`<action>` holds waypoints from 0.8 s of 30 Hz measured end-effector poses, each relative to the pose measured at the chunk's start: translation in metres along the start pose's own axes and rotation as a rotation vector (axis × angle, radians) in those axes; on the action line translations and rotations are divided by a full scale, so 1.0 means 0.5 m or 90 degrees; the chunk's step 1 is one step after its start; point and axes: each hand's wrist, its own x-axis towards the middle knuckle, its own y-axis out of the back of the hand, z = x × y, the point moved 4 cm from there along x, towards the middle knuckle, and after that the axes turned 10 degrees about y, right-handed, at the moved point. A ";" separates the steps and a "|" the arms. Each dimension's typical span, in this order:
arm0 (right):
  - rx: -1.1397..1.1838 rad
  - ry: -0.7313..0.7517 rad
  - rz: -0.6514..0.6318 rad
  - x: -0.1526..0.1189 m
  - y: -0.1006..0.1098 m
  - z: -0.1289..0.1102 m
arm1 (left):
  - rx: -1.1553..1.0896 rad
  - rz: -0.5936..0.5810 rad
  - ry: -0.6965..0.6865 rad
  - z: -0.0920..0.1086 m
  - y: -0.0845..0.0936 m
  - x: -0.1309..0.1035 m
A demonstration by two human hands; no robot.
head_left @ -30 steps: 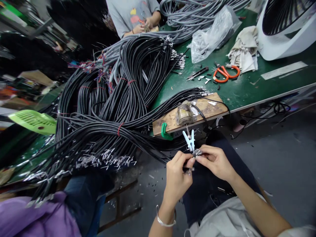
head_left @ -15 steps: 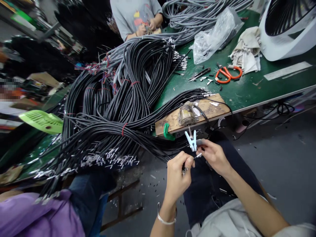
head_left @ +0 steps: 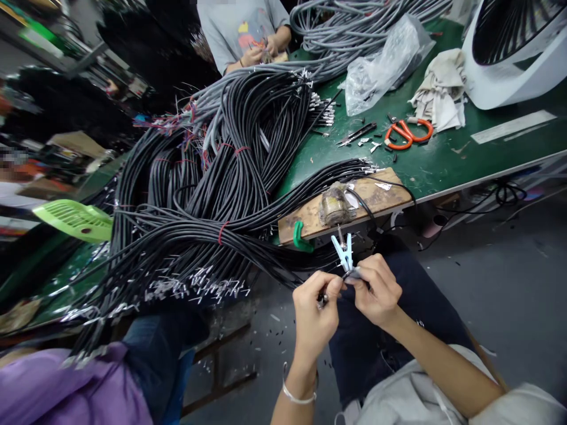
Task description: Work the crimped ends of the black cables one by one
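Observation:
My left hand [head_left: 316, 304] is closed in a pinch on the end of a black cable, just below the light blue clothespin [head_left: 344, 252]. Meeting it from the right, my right hand [head_left: 376, 289] pinches a small grey piece [head_left: 353, 275] against the cable end. The clothespin hangs under a metal tip that sticks out from a round, tape-wrapped tool [head_left: 335, 205] on the wooden board [head_left: 390, 198]. A green clamp [head_left: 302, 237] grips the board's front edge. The fingers hide most of the cable tip.
Bundled black cables [head_left: 248, 159] cover the table's left half. Orange-handled scissors [head_left: 408, 134], tweezers [head_left: 358, 134], a cloth [head_left: 440, 88], a plastic bag [head_left: 383, 65] and a white fan [head_left: 509, 71] lie behind the board. A co-worker's hands [head_left: 266, 50] are across; a purple sleeve [head_left: 75, 383] is left.
My right hand has moved down and left, bringing the grey piece onto the cable end. My left hand has shifted slightly left. The white tip seen between the hands is now covered.

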 end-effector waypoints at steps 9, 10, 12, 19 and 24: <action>0.589 -0.546 -0.284 0.001 -0.016 0.048 | -0.130 -0.100 -0.089 0.005 -0.004 0.012; 0.572 -0.548 -0.308 0.006 -0.012 0.058 | -0.128 -0.096 -0.086 0.006 -0.005 0.011; 0.520 -0.535 -0.292 0.022 -0.002 0.084 | -0.124 -0.084 -0.079 0.009 -0.005 0.009; 0.540 -0.519 -0.195 0.086 -0.040 0.095 | -0.187 -0.028 -0.084 0.011 0.002 0.005; 0.627 -0.577 -0.180 0.091 -0.082 0.069 | -0.217 0.011 -0.055 0.005 -0.001 0.013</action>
